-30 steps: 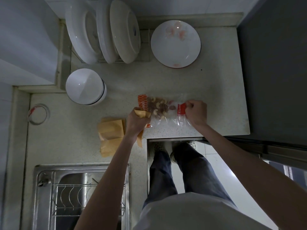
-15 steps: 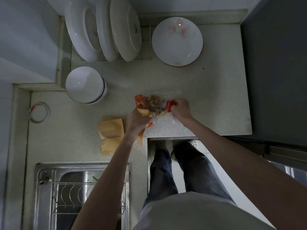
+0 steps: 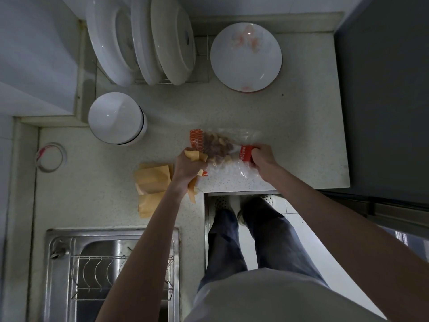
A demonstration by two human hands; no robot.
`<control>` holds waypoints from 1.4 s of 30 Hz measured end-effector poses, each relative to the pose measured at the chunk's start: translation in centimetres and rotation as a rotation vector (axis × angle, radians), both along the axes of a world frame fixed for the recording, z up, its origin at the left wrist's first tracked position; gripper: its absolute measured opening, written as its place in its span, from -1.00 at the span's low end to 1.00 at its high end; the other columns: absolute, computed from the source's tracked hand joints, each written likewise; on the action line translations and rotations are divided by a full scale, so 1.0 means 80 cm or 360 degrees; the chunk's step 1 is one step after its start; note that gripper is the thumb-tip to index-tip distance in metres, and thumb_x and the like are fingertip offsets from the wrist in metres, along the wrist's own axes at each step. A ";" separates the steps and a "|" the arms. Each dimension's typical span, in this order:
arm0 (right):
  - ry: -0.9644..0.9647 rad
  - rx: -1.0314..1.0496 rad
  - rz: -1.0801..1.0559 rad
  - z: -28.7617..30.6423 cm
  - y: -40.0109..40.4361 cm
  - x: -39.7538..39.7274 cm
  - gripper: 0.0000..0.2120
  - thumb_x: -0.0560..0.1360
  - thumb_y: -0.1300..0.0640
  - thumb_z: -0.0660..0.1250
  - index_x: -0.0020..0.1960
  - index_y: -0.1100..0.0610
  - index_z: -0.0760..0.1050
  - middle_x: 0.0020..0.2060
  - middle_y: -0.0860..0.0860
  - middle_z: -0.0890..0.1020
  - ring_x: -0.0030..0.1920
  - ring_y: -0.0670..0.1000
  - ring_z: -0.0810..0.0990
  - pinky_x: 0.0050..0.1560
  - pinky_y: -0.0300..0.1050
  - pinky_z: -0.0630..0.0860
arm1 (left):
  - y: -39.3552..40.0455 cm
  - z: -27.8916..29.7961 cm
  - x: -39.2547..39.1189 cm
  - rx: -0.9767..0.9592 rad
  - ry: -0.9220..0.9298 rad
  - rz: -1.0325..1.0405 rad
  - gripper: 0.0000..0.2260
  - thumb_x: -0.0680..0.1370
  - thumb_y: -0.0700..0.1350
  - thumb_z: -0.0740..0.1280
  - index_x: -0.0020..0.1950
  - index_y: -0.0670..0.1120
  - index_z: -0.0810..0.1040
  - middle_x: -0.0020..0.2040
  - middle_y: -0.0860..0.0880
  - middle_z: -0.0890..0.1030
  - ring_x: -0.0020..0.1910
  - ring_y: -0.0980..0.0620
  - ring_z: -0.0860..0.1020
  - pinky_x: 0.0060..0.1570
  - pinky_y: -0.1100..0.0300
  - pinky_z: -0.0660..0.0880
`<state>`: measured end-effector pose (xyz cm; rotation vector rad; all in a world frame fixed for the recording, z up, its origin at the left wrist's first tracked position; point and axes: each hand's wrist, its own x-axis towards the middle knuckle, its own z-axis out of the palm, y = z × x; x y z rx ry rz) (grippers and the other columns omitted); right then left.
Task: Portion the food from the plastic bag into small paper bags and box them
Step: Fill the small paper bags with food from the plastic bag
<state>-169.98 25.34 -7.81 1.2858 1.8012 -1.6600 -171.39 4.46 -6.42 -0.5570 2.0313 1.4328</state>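
So, left hand gripping small tan paper bag, right hand pinching clear red-trimmed plastic bag beside it, probably for pouring.

Dim kitchen, seen from above. A pale speckled stone counter runs in an L shape, with a raised lip along the back wall. A stainless steel sink is set into the near-left section, with a wire rack inside it. White plates stand upright in a dish rack at the rear. The floor is light-coloured tile. A dark grey panel stands along the counter's right side. White walls meet at the left rear corner.
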 end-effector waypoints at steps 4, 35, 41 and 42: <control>0.0031 -0.0064 -0.0101 0.003 0.010 0.003 -0.63 0.47 0.47 0.07 -0.04 0.12 0.54 -0.33 0.12 0.56 -0.42 0.01 0.47 -0.61 -0.32 0.35 | 0.000 0.001 0.000 0.0040 -0.0009 0.0024 -0.61 0.31 -0.32 0.49 -0.03 0.07 0.47 -0.10 0.01 0.58 -0.14 0.11 0.57 -0.46 0.41 0.46; 0.0146 0.0080 -0.0394 0.089 0.121 0.053 -0.80 0.56 0.32 0.22 0.11 0.31 0.57 -0.44 0.09 0.44 -0.56 -0.07 0.47 -0.41 -0.15 0.61 | -0.001 0.028 0.024 -0.0192 0.0369 0.0114 -0.51 0.31 -0.20 0.57 0.10 0.05 0.41 0.13 -0.01 0.43 -0.04 0.06 0.54 -0.23 0.23 0.58; 0.0480 0.0113 -0.0010 0.196 0.097 0.047 -0.86 0.55 0.27 0.26 0.00 0.24 0.60 -0.53 0.02 0.49 -0.51 0.00 0.51 -0.47 -0.19 0.55 | 0.025 0.094 0.032 -0.0154 0.0951 -0.0062 -0.49 0.34 -0.12 0.55 0.17 0.15 0.39 0.06 0.12 0.55 0.02 0.17 0.55 -0.11 0.31 0.53; 0.0561 0.0098 0.0081 0.217 0.089 0.045 -0.86 0.54 0.26 0.26 -0.04 0.23 0.61 -0.56 0.00 0.48 -0.53 0.01 0.52 -0.49 -0.19 0.52 | 0.032 0.105 0.030 -0.0110 0.0978 -0.0114 -0.50 0.35 -0.09 0.55 0.18 0.14 0.40 0.07 0.07 0.55 0.04 0.12 0.56 -0.06 0.24 0.55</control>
